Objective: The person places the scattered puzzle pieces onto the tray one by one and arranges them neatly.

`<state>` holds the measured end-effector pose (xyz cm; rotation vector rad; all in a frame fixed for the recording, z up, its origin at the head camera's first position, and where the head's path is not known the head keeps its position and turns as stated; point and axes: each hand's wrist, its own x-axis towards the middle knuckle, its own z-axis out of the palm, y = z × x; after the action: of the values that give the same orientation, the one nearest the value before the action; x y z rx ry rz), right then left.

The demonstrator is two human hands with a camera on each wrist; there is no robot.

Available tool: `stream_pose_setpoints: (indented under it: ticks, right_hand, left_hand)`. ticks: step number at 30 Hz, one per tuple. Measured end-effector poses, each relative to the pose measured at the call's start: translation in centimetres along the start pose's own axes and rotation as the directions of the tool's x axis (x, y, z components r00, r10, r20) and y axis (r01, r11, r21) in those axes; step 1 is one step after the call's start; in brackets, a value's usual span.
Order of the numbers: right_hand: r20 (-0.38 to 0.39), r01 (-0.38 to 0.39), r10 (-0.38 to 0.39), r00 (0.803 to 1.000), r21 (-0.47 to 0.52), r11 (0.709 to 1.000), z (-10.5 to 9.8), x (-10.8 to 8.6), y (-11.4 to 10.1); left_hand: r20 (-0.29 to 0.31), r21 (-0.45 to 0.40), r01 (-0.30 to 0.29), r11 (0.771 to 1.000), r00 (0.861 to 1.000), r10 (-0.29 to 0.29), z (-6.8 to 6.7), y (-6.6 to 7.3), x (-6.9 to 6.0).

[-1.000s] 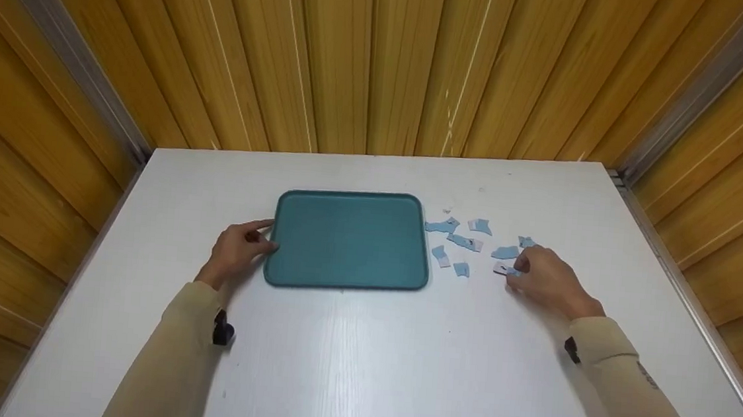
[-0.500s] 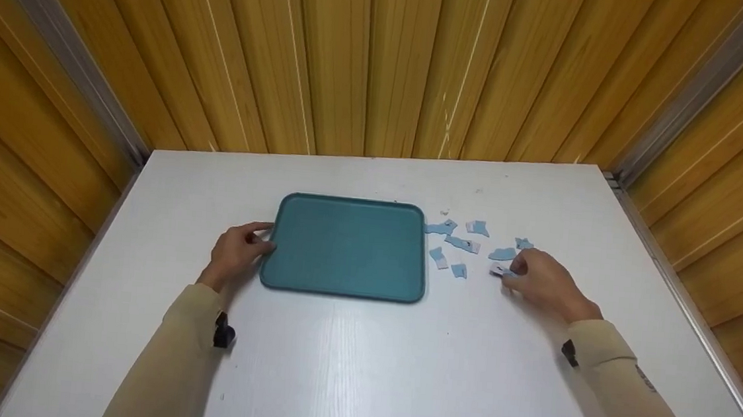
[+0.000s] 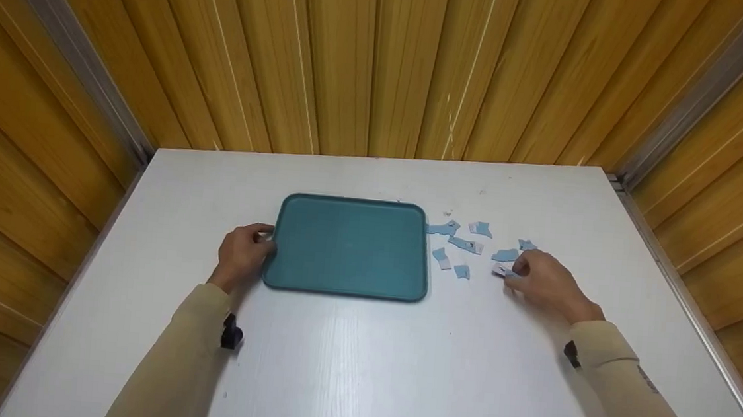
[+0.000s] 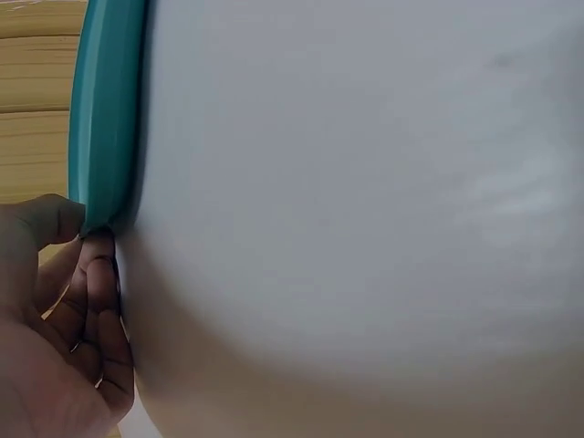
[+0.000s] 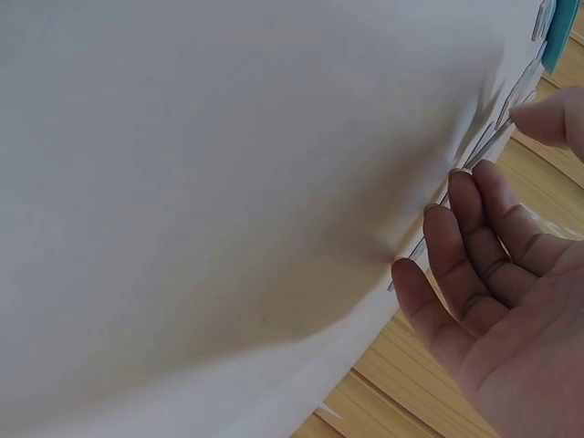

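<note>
In the head view a teal rectangular tray lies on the white table. My left hand pinches its left edge; in the left wrist view the thumb is at the tray's rim, with curled fingers below it. Right of the tray, my right hand pinches a torn white-and-blue piece of paper close to the tabletop, partly hidden by the fingers. In the right wrist view, the thumb and fingertips are at the thin paper edge. A blue torn piece lies just beyond.
Several more torn blue-and-white pieces lie between tray and right hand, among them a long one and one touching or nearly touching the tray. Tiny scraps lie farther back. Wood-patterned walls enclose the table's back and sides.
The tray has shifted slightly toward me and straightened, with my left hand on its edge. The paper piece at my right fingertips has tilted up a little; that hand stays nearly in place.
</note>
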<state>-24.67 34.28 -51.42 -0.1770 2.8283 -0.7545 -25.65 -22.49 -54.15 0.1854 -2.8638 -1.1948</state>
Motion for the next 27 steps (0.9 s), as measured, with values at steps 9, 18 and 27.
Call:
stream_pose_setpoints:
  ticks: [9, 18, 27]
  right_hand:
    - [0.021, 0.020, -0.020, 1.000, 0.030, 0.999, 0.2, 0.0, -0.7]
    - [-0.010, 0.097, -0.097, 0.995, 0.101, 0.990, 1.2, 0.7, -1.4]
    - [-0.048, 0.188, -0.183, 0.982, 0.150, 0.971, 1.7, 1.4, -2.6]
  left_hand:
    - [-0.009, -0.004, 0.007, 1.000, 1.000, -0.007, 0.2, 0.2, -0.3]
    - [-0.011, -0.042, -0.018, 0.999, 1.000, 0.017, 0.3, -0.2, -0.4]
    - [-0.040, -0.034, -0.026, 0.999, 0.999, 0.024, 0.6, -0.2, -0.5]
